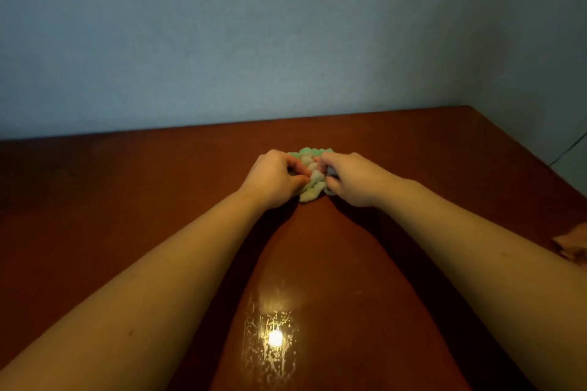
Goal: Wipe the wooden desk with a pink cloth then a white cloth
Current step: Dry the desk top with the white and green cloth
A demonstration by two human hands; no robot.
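1. The person is gathering a pale, whitish-yellow bunched cloth with a green scalloped edge (313,190) on the reddish-brown glossy wooden surface (111,187). I judge this to be the white-cloth stage being readied, not a wiping stroke. In this dim, warm light the cloth's true colour is hard to make out, so it may not be white.
2. The next move is calling for the bundle to be pressed flat under one palm and swept across the surface, with enough cloth spread out to cover the wood and not just a tight wad.
3. The left hand (273,179) is curling its fingers inward and pinching the left side of the pale bunched cloth, with its thumb tucked toward the middle.
4. The pale bunched cloth is sitting between the two hands, touching both. It is resting on the surface toward the far edge, its green fringe peeking out beyond the knuckles.
5. The right hand (352,179) is gripping the right side of the same bundle, fingers curled over it, close beside the left hand.
6. At the far right edge, a pinkish crumpled thing (571,246) is lying on the surface, well apart from both hands; it is probably the pink cloth, set aside.
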